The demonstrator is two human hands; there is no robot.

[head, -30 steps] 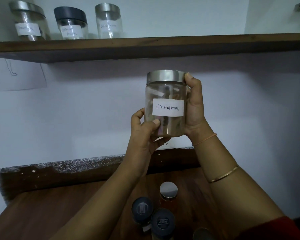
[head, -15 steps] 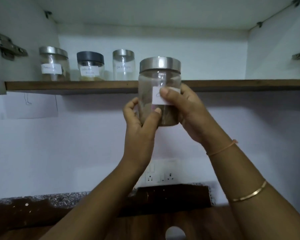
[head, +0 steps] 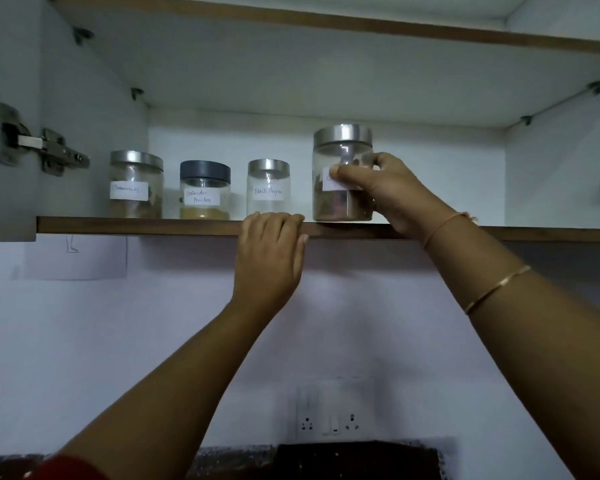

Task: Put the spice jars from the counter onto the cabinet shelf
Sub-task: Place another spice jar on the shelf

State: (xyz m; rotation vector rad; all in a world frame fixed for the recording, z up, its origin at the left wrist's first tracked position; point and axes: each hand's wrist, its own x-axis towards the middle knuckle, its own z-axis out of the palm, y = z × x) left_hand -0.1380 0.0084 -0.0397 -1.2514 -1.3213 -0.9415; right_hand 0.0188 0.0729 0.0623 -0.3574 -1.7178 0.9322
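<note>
The cinnamon jar (head: 340, 157), clear with a steel lid, stands on the wooden cabinet shelf (head: 153, 225) near its front edge. My right hand (head: 385, 192) grips the jar from the right, with fingers over its white label. My left hand (head: 271, 251) rests on the shelf's front edge, its fingers hooked over the top, holding no jar. Three other jars stand in a row to the left: a steel-lidded jar (head: 136, 185), a dark-lidded coriander powder jar (head: 205, 192) and a black pepper jar (head: 268, 188).
A cabinet hinge (head: 39, 147) sticks out at the left wall. The shelf right of the cinnamon jar is bare up to the cabinet's right wall (head: 561, 174). A wall socket plate (head: 329, 420) and the counter's dark back edge (head: 357, 459) lie below.
Both hands lifted the cinnamon jar from chest height up to the shelf. My left hand let go of it and moved to the shelf edge; the view tilted up.
</note>
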